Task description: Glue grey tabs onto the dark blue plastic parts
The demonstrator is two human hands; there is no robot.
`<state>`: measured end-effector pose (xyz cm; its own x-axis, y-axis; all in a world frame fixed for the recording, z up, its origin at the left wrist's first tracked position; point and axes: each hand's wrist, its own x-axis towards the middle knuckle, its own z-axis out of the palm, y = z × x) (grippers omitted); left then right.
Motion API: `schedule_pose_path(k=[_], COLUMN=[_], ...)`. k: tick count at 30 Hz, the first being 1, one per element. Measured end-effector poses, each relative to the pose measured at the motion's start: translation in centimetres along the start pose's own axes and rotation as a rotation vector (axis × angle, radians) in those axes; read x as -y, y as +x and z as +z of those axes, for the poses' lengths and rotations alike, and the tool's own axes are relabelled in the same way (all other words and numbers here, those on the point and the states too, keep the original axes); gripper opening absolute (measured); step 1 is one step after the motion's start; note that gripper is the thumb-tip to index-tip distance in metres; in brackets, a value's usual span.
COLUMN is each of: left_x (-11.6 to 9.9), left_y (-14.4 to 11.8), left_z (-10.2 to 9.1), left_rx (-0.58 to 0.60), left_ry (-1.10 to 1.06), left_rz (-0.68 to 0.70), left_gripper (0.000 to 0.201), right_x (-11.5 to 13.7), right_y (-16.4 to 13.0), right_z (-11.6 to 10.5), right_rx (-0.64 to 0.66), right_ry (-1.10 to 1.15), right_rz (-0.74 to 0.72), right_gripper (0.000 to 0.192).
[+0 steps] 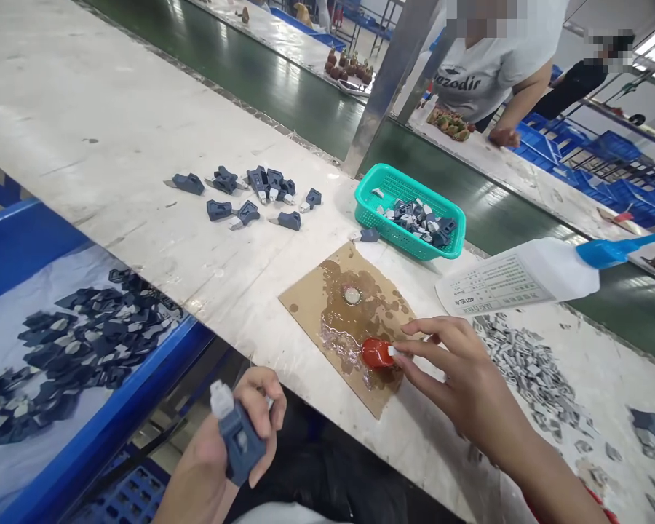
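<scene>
A co-worker's white T-shirt [488, 69], at the top right across the green belt, carries dark cursive lettering that reads roughly "razodir"; the first letters are cut off by a metal post, so the full word cannot be told. A white plastic bottle [516, 276] with a blue nozzle lies on its side on the table near the right edge. Its paper label shows small printed lines and what looks like "401", but the rest is too small to read.
</scene>
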<state>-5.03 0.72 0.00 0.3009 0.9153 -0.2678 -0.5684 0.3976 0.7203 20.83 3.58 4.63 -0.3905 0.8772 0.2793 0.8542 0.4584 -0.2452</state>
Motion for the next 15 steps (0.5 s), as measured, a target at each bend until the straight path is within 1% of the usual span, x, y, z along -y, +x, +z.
schedule_pose_path(k=[3,5,8,12,15], left_x=[-0.9,-1.2,-1.3,-1.1,-1.1], left_y=[-0.3,-0.5,-0.8,-0.9,-0.9], left_z=[1.2,1.8,2.1,1.5,1.0], left_rx=[-0.168,-0.204,-0.228,-0.233,-0.129], left_ry=[-0.049,-0.065,-0.039,-0.024,-0.100], left_rz=[-0.098,-0.142,-0.173,-0.173,-0.196], left_gripper=[0.043,0.040,0.040,0.040,0.031], right_x=[0.0,-0.1,-0.1,0.0,0.3], right_y=[0.1,0.2,0.2,0.3,0.4], right_z=[-0.2,-0.3,-0.3,-0.5,-0.8], right_rx=[0.028,0.037,0.021,-0.008,-0.080], right_ry=[0.007,0.009,-0.011,-0.036,-0.029], right_rz=[-0.022,-0.032,-0.051,-0.065,-0.060], right_gripper=[0.010,0.011,0.010,0.009,0.010])
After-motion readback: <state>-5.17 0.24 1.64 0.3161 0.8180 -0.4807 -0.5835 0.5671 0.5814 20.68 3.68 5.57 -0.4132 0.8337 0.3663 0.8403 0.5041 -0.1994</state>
